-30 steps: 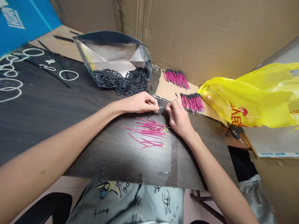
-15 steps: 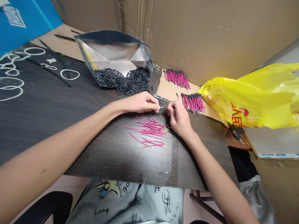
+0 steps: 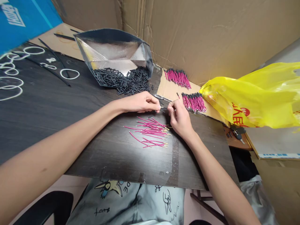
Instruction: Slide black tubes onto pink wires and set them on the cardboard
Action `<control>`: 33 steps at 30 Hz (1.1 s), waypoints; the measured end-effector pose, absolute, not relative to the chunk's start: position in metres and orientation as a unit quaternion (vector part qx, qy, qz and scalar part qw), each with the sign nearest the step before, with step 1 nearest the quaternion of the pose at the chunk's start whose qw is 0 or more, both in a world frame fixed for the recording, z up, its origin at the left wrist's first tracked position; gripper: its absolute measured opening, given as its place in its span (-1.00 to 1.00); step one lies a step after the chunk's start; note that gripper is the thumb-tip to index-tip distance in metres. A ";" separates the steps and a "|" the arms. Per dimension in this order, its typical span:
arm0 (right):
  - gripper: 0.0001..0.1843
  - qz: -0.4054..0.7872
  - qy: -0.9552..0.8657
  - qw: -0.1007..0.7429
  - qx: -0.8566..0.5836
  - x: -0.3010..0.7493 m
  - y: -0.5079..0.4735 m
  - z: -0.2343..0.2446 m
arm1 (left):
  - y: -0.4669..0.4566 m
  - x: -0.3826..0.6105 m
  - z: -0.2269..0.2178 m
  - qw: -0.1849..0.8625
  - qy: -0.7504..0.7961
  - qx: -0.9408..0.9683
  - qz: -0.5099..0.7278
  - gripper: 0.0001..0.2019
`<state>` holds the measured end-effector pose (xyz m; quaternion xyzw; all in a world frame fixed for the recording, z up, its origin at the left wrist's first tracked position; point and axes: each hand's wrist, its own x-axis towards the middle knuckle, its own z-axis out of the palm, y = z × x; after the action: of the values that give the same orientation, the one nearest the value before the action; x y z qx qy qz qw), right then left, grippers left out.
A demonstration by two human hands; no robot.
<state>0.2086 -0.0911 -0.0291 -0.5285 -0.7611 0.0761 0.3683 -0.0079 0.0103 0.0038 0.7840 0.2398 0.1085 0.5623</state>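
My left hand (image 3: 146, 103) is closed, thumb and fingertips pinched on a thin metal-tipped piece mostly hidden in the fingers. Facing it, my right hand (image 3: 180, 117) is curled with its fingertips at the end of a thin black tube (image 3: 164, 108) that spans the small gap between the hands. Whether the two pieces are joined I cannot tell. Just below, loose pink wires (image 3: 152, 132) with gold and silver metal ends lie on the dark table (image 3: 131, 162). A few short black tube pieces lie under and beside my left hand.
Behind my left hand, an open foil-lined bag (image 3: 112, 50) spills many short black tubes (image 3: 122, 81). Bundles of black-ended pink wires (image 3: 194, 102) rest on cardboard (image 3: 168, 90). A yellow plastic bag (image 3: 253, 97) is at right, white rubber bands (image 3: 69, 74) at left, cardboard wall behind.
Both hands keep almost the same position and pinch. The whole view has shifted very slightly; nothing has visibly been let go or taken hold of.
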 end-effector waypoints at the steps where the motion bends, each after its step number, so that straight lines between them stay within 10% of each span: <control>1: -0.83 0.080 -0.762 0.371 -0.525 0.208 -0.091 -0.029 | 0.010 -0.008 0.004 0.558 0.241 0.787 0.106 -0.78; 16: -0.53 0.505 -0.582 0.445 -0.456 0.202 -0.094 -0.020 | 0.011 -0.010 0.002 0.553 0.206 0.799 0.111 -0.75; 33: -0.50 0.526 -0.523 0.491 -0.456 0.196 -0.093 -0.021 | 0.011 -0.005 -0.002 0.560 0.203 0.794 0.121 -0.75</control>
<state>0.1963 -0.0927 -0.0213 -0.4562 -0.5235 0.5260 0.4911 -0.0052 0.0108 -0.0021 0.7942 0.2030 0.1210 0.5598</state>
